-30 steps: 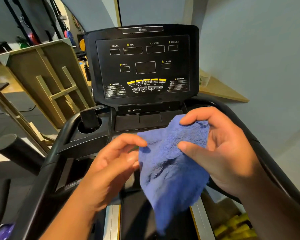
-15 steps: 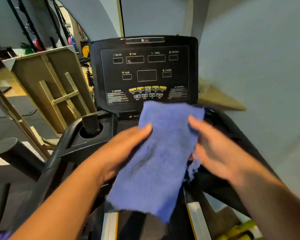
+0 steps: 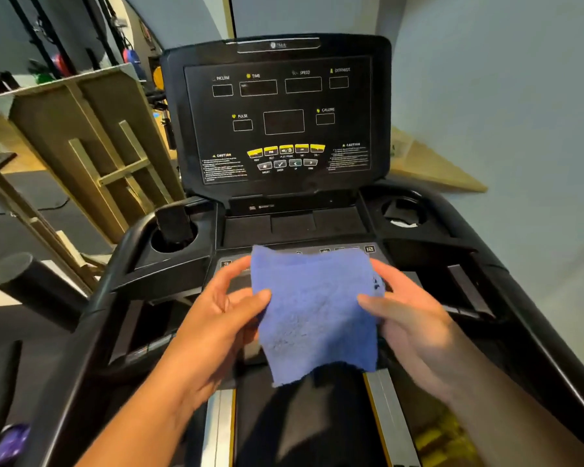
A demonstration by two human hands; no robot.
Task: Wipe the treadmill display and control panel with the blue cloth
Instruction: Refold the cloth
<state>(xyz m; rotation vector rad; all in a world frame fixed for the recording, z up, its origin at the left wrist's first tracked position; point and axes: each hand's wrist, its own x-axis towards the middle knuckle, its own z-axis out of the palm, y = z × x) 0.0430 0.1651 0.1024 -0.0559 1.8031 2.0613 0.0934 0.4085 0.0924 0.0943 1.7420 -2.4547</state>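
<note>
A blue cloth [image 3: 312, 308] is stretched flat between my two hands, just above the lower control panel [image 3: 370, 249] of the treadmill. My left hand [image 3: 216, 318] pinches the cloth's left edge and my right hand [image 3: 408, 318] grips its right edge. The cloth hides most of the lower panel's buttons. Above stands the black display [image 3: 279, 119], dark, with rows of yellow and grey buttons near its bottom. The cloth is well below the display and does not touch it.
A cup holder [image 3: 172, 241] with a black object in it sits at the left of the console, another cup holder [image 3: 403, 210] at the right. Black handrails [image 3: 479, 291] run down both sides. Wooden frames [image 3: 91, 146] lean at the left.
Both hands have spread the cloth out flat and lowered it over the lower control panel. The view has tilted down, showing more of the console tray.
</note>
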